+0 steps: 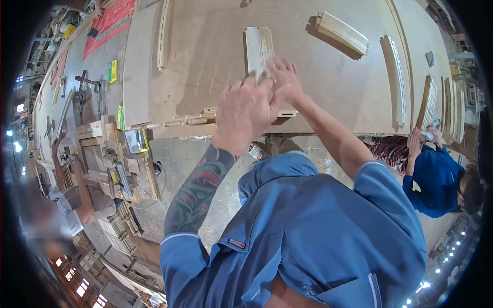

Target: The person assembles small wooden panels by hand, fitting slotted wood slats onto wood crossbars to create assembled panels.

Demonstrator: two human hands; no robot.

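A small stack of pale wooden slats [253,50] lies lengthwise on the broad brown worktable, its near end hidden by my hands. My left hand [245,107], seen from the back, is at that near end, with its fingertips blurred and partly hidden; I cannot tell whether they grip a slat. Just to the right, my right hand [285,79] reaches to the stack's right side with fingers stretched out and slightly smeared. Below my left hand, narrow wooden strips [192,119] lie along the table's front edge.
Another slat bundle [342,34] lies at the back right, and a slotted strip [395,79] stands farther right. A co-worker in dark blue [437,177] handles wood on the right. At left, another person's arm [79,192] is near clamps [92,84] and wooden frames.
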